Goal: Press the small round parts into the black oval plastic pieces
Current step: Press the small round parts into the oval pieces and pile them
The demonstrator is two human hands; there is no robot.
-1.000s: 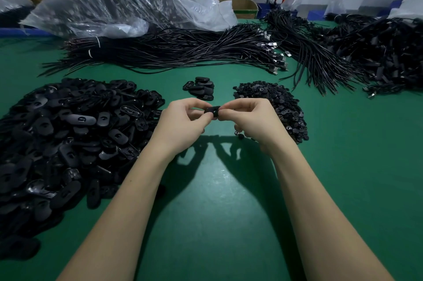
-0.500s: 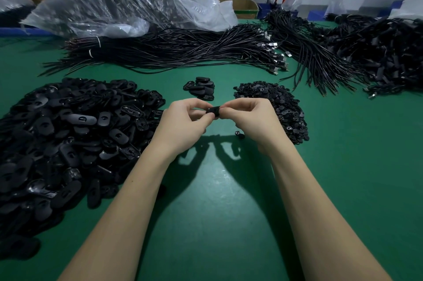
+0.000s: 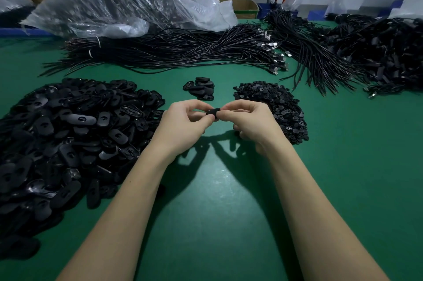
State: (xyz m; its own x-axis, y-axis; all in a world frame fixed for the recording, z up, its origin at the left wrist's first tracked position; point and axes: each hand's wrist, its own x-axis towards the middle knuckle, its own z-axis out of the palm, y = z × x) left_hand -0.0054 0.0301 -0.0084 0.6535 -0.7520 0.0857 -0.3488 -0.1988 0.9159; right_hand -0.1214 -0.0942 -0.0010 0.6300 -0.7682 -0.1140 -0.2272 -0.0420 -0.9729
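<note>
My left hand [image 3: 183, 126] and my right hand [image 3: 253, 124] meet above the green table [image 3: 217, 223] and pinch one black oval piece [image 3: 212, 113] between thumbs and fingertips. Fingers hide most of it, so I cannot tell whether a round part sits in it. A big heap of black oval pieces [image 3: 68, 138] lies to the left. A smaller heap of small round parts [image 3: 274, 106] lies just right of my right hand. A small cluster of oval pieces [image 3: 201, 88] rests beyond my hands.
Bundles of black cables [image 3: 183, 52] stretch across the back of the table, with more cables [image 3: 366, 52] at the right. A large clear plastic bag [image 3: 119, 1] lies behind them. A cardboard box [image 3: 242, 7] stands further back.
Both hands stay together on the same oval piece; only small finger shifts show, with no clear movement of the piece.
</note>
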